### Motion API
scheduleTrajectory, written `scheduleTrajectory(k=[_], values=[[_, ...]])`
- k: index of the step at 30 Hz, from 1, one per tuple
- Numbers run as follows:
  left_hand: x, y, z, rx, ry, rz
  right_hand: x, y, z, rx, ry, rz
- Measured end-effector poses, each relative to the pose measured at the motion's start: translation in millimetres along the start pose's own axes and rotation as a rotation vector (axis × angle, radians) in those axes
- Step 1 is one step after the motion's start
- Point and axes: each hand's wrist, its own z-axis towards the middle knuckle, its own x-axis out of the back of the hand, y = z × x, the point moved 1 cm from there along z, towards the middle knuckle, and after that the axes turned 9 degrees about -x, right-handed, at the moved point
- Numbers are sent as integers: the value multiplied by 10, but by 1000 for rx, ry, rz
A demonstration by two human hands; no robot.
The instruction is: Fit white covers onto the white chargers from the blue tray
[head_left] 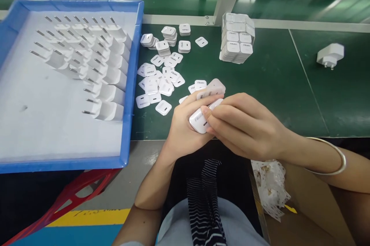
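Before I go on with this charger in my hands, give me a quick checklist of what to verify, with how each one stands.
1. Grip on the charger: ok, left hand cups it from below.
2. Face plate pressed on: cannot tell, right hand fingers cover most of that end; only a printed face with a slot shows.
3. Spare plates within reach: ok, loose face plates lie scattered on the green mat just ahead.
4. Room in the blue tray: ok, rowed chargers fill only its far right part.
5. Wrapped stack: ok, upright, apart from the hands.
6. Lone charger at far right: not ok, lying away from the tray.
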Motion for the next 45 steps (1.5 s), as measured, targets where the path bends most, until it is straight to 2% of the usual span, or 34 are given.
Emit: scheduleTrajectory(k=[2, 4, 6, 8, 10, 13, 17, 19, 21, 26, 31, 33, 38, 42, 45], values=[[0, -1, 2, -10, 10, 12, 44, 58, -14, -51, -6, 159], [0, 10, 6, -31, 26, 34, 89, 119, -54, -210, 59, 332], [6, 26, 8, -57, 43, 66, 109, 165, -119, -487, 186, 474], [15, 46, 7, -85, 59, 96, 86, 183, -194, -791, 226, 673], [24, 66, 2, -114, 66, 115, 29, 172, -258, -1054, 115, 984], [32, 96, -3, -177, 72, 138, -57, 120, -306, -1264, -164, 1498], [28, 110, -4, -243, 56, 134, -146, 55, -300, -1262, -450, 2021], [28, 109, -9, -280, 44, 142, -194, 30, -287, -1226, -497, 2166], [33, 110, -22, -304, 39, 150, -243, 6, -272, -1204, -487, 2233], [40, 113, -62, -306, 21, 183, -324, -57, -223, -1191, -462, 2267], [-6, 66, -70, -434, 74, 379, -283, -53, -185, -1238, -248, 2191], [-23, 39, -73, -441, 116, 442, -246, -34, -187, -1265, -182, 2143], [-21, 15, -103, -339, 174, 435, -162, 4, -192, -1281, -132, 2072], [5, -10, -117, -179, 102, 291, -159, 19, -168, -1226, -177, 2087], [-1, -33, -116, -128, 62, 273, -169, 53, -164, -1199, -237, 2070]])
